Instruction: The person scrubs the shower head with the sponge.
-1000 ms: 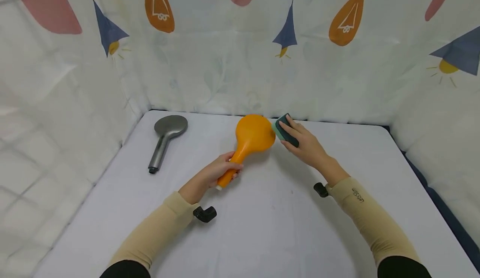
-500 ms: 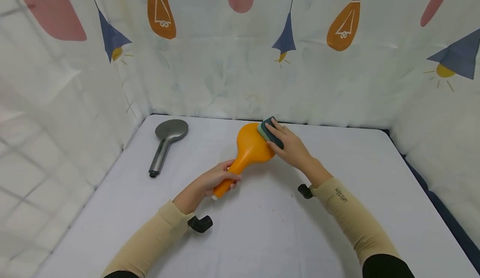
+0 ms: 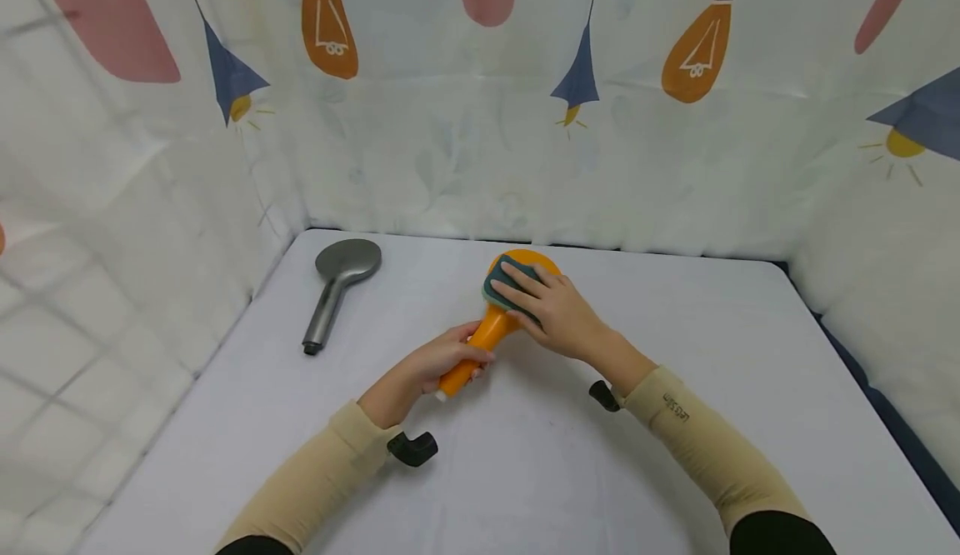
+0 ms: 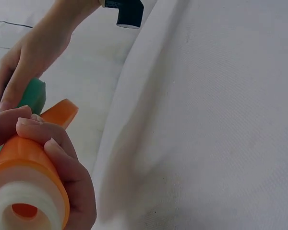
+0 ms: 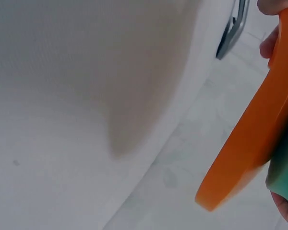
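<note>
Gripping the glossy orange plastic shower head [image 3: 491,332], with round flat head and tapering handle, in the left hand [image 3: 442,359], with fingers [image 4: 63,160] and thumb curled round the handle. Holding it up off the white cloth-covered bench [image 3: 525,472], near the middle of the far half, with the hollow white handle end facing the left wrist camera.

Pressing the two-tone green block sponge [image 3: 497,276], dark-backed over a lighter layer, onto that orange head with the right hand [image 3: 566,319]. Holding the sponge with fingers spread across its dark back, thumb near the lower edge. Leaving an orange rim visible beyond it.

Can read what looks like "LETS SLIM" in small dark lettering [image 3: 676,407] on the beige right sleeve [image 3: 712,447]; too soft to be certain.

Also seeing a grey metallic-looking shower head [image 3: 347,261] lying on the bench to the left, well apart from both hands. Behind, can see a whitish fabric wall [image 3: 450,163] printed with orange light bulbs [image 3: 697,53] and blue lamps [image 3: 576,72].
</note>
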The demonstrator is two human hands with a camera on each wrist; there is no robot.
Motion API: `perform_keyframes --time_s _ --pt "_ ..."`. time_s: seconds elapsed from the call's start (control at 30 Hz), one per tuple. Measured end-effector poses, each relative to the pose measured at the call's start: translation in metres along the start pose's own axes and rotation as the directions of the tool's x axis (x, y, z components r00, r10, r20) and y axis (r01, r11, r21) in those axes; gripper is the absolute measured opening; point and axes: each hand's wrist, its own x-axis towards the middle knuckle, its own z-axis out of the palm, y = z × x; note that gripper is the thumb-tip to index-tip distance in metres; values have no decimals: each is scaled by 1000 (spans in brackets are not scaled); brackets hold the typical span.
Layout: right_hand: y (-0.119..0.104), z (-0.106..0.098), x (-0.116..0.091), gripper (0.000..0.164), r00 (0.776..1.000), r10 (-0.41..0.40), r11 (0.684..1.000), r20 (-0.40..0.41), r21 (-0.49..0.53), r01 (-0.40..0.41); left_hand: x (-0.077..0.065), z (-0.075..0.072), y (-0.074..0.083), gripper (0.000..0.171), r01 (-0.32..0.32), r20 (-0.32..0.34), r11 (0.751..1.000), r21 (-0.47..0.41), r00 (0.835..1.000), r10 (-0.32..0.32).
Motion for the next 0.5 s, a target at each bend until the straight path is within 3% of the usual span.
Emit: perform_keyframes --time_s 0.07,0.17,0.3,0.37,0.4,0.5 --pt "5 -2 2 51 999 42 999 16 -9 -42 -1 0 0 46 -9 1 1000 4 1000 9" --pt "20 -6 3 51 984 168 985 51 15 -169 -4 0 2 45 -14 1 1000 12 1000 14" --pt "41 -11 1 53 929 351 929 116 81 -361 -6 0 3 45 -17 7 999 34 1000 17" --pt "45 -12 -1 53 913 387 911 127 103 -400 -7 0 3 46 -20 12 999 40 1000 19" --pt "45 -11 -1 53 913 389 910 120 105 -402 -7 1 3 45 -20 14 999 40 1000 20" --pt "32 -7 -1 52 950 310 946 50 83 -313 -6 2 4 46 -19 19 999 36 1000 18"
